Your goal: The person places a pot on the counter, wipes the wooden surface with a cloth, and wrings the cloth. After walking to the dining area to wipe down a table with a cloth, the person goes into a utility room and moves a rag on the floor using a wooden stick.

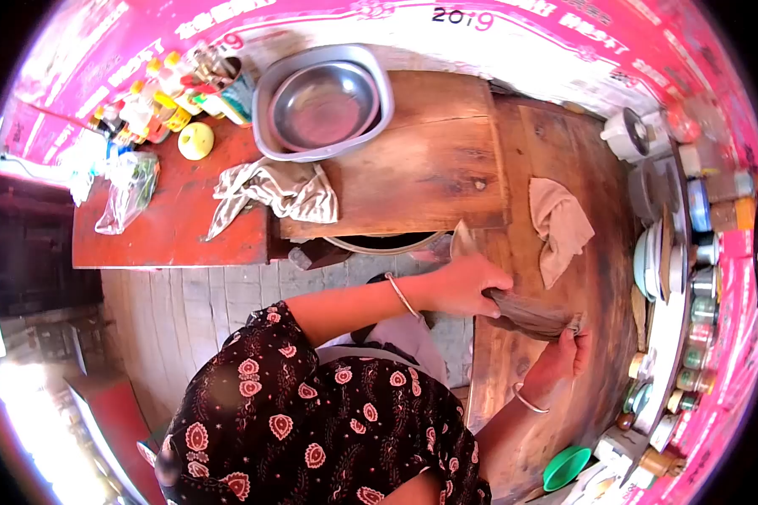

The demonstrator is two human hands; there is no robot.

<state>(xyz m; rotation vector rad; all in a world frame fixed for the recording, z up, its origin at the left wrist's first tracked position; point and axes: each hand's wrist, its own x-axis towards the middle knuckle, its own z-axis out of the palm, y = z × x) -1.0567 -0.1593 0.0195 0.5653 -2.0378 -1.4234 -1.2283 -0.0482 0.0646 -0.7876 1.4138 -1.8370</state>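
A dark grey-brown cloth [531,316] is stretched between my two hands above the wooden worktop. My left hand [473,286] is closed around its left end, while my right hand [569,352] pinches the bunched right end. A pale fabric tip [462,239] sticks up behind my left hand; whether it belongs to the same cloth I cannot tell. Farther back on the worktop lies a crumpled pinkish-beige cloth [557,225], apart from both hands.
A metal bowl [326,105] sits in a grey basin [263,88] on the raised wooden board [429,177]. Left of it are a striped cloth [282,189], a yellow-green round fruit [195,141], a plastic bag [130,189] and several bottles. Jars and a green bowl [567,468] line the right.
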